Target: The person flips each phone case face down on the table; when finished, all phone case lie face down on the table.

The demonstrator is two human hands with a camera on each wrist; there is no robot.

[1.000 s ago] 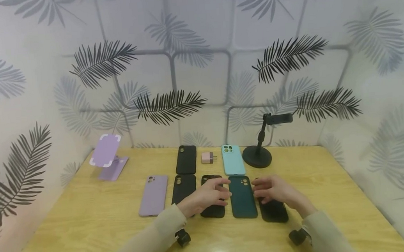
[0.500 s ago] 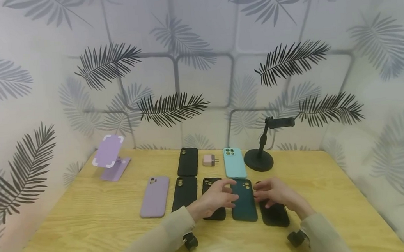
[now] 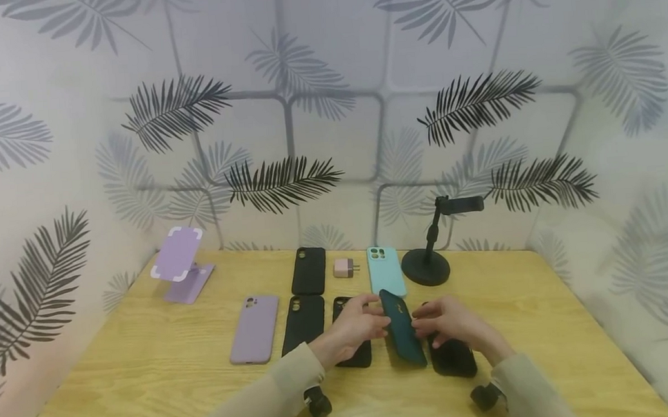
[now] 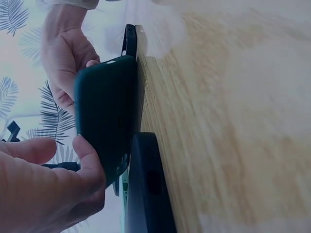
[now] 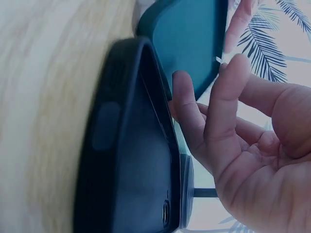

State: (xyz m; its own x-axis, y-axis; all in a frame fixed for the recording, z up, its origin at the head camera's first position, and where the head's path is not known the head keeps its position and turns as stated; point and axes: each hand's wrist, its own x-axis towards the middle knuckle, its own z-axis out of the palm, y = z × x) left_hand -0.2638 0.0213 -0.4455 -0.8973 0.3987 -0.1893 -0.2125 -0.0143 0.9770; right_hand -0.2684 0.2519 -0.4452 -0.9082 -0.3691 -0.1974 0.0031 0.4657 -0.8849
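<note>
A pale wooden surface (image 3: 138, 403) with visible grain fills the foreground, a bright glare near its front edge. Pale walls (image 3: 327, 105) printed with grey and black palm fronds enclose it on three sides.

The left hand (image 4: 46, 189) and right hand (image 4: 65, 56) hold a dark teal silicone phone case (image 4: 104, 114) tilted off the wooden table (image 4: 223, 116), apparently beside a black case (image 4: 148, 189).

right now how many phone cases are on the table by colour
black cases: 4
dark green case, tilted up between both hands: 1
light blue case: 1
lilac case: 1
total: 7
</note>
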